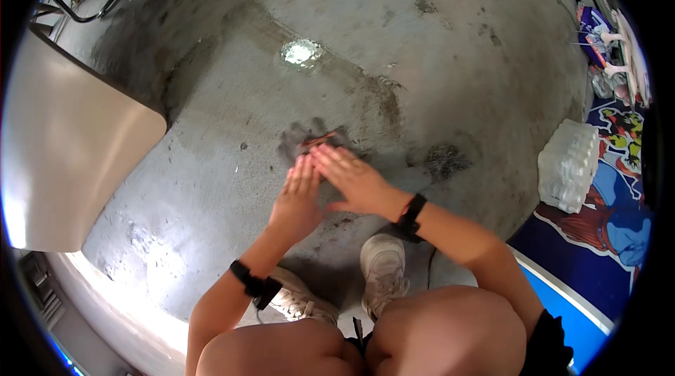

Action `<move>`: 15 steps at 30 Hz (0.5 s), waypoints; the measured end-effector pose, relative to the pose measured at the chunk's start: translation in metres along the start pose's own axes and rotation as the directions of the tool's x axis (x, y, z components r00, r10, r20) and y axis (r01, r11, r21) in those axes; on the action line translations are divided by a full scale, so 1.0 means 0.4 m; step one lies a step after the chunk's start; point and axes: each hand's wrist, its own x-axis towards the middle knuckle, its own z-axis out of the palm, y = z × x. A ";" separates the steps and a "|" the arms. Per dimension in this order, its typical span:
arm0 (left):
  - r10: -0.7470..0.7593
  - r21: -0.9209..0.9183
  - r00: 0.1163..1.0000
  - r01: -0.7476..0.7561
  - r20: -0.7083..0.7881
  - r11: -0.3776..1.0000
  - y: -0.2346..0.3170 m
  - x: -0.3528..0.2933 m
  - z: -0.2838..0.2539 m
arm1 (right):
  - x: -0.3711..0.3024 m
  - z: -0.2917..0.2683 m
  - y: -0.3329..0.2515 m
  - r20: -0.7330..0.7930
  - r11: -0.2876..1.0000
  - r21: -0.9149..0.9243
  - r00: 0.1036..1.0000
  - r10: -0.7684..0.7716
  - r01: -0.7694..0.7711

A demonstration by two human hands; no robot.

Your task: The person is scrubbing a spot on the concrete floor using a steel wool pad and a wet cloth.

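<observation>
My left hand (299, 197) and my right hand (362, 183) are angled toward each other low over the floor, their fingertips meeting or overlapping. Fingers on both are stretched out straight, and the right thumb sticks out toward the left palm. Just beyond the fingertips lies a blurred grey, glove-like shape (295, 143) with a thin orange line across it. Whether my fingers touch it, I cannot tell. Neither hand shows anything held on its visible side. A black band (411, 218) circles my right wrist, and another black band (252, 283) with a small box circles the left.
Worn grey concrete floor (232, 95) spreads around, with dark stains and a bright reflection. My pale shoes (384, 267) stand close behind the hands. A beige curved panel (77, 144) bounds the left. Clear plastic packaging (568, 165) rests at right beside a colourful printed panel (612, 200).
</observation>
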 end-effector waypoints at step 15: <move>0.238 -0.067 0.961 -0.249 -0.138 0.966 0.128 0.156 0.079 | -0.208 -0.004 0.050 -0.060 0.946 -0.093 0.950 0.306 -0.311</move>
